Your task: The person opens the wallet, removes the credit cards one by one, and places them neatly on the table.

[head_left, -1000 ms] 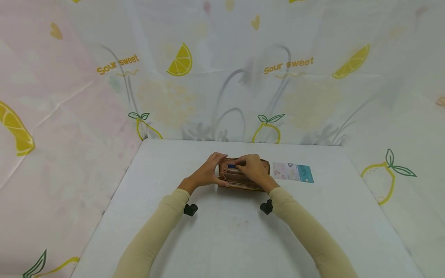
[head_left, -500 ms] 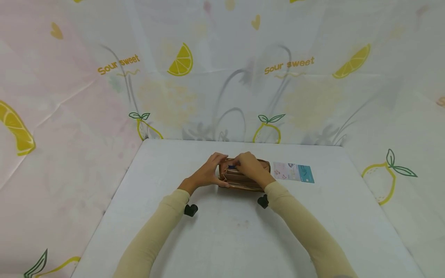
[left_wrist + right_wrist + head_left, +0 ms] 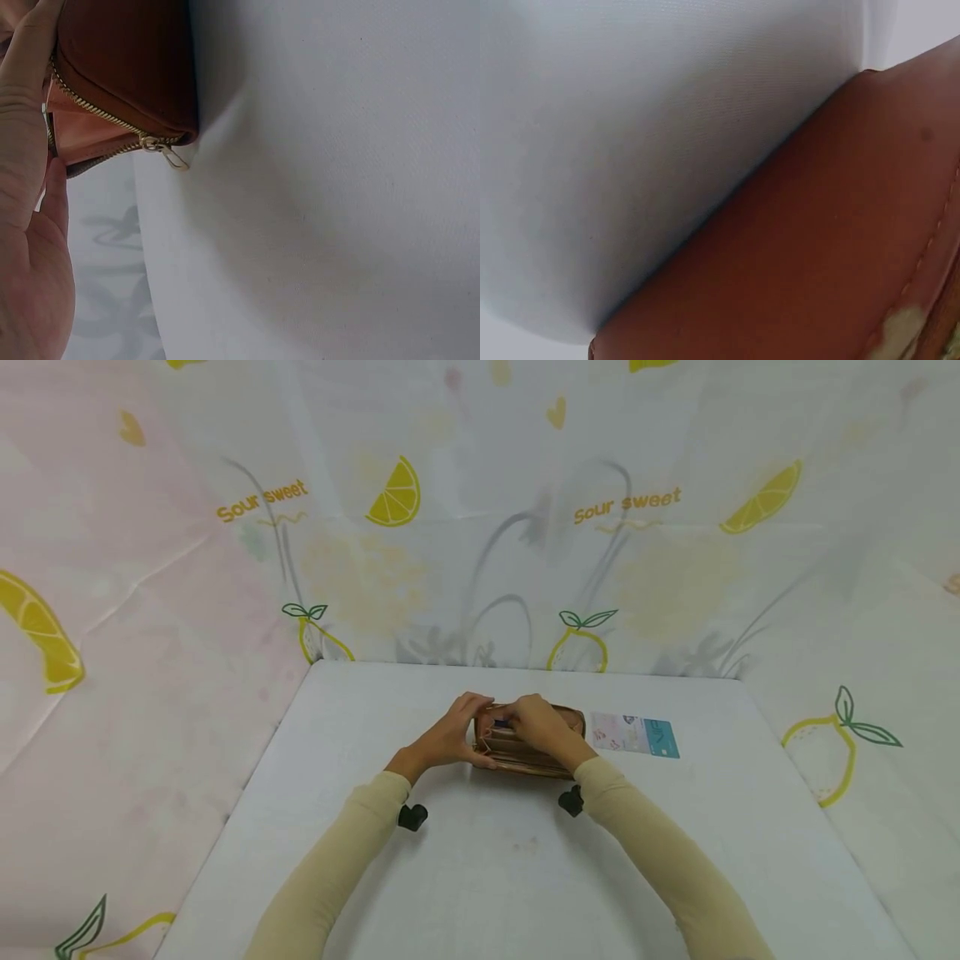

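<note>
A brown zip-around wallet (image 3: 504, 746) stands open on the white table, its inner compartments showing in the head view. At its left end my left hand (image 3: 450, 735) holds the wallet, the thumb on the near edge and the fingers at the far edge. The left wrist view shows the thumb close beside the gold zip and its zip pull (image 3: 174, 157). My right hand (image 3: 542, 725) reaches into the wallet with bent fingers and pinches a small blue card (image 3: 498, 723). Most of that card is hidden. Only brown leather (image 3: 780, 247) and table appear in the right wrist view.
To the right of the wallet lie a pale pink patterned card (image 3: 618, 732) and a teal card (image 3: 662, 738), side by side on the white table (image 3: 480, 877). A lemon-print cloth (image 3: 480, 552) hangs behind and at the sides.
My right hand has shifted slightly left and deeper over the wallet, and less of the blue card shows. The left hand keeps its place. The head view has tilted slightly.
</note>
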`<action>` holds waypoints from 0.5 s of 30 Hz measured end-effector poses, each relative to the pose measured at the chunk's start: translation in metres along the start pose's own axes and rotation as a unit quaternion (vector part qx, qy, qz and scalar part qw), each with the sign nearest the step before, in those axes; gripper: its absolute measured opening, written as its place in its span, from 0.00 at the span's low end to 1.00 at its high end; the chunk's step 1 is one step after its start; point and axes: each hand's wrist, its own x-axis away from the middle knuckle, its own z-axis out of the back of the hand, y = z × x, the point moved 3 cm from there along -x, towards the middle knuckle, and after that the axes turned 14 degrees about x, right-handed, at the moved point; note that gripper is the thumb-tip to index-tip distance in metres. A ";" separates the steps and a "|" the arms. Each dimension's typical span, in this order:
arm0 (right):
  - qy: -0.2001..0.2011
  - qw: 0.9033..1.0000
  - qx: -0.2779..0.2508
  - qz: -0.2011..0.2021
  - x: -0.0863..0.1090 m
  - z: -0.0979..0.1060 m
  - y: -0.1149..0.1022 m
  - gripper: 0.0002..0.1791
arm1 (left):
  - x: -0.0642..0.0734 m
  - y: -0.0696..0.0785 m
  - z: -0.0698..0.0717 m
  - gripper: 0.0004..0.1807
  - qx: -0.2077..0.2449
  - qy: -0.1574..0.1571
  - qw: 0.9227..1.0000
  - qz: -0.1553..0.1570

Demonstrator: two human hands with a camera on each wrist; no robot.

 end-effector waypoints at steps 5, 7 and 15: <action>-0.003 1.000 -0.002 -0.003 0.001 -0.001 -0.001 0.10 | 0.000 0.000 -0.001 0.61 -0.004 -0.001 1.000 0.001; -0.001 1.000 0.006 -0.004 0.001 -0.001 -0.002 0.10 | 0.001 0.000 -0.002 0.61 -0.005 0.000 1.000 -0.002; 0.029 0.999 0.035 0.007 -0.001 -0.003 -0.005 0.14 | 0.000 -0.002 -0.001 0.62 -0.009 0.006 1.000 -0.020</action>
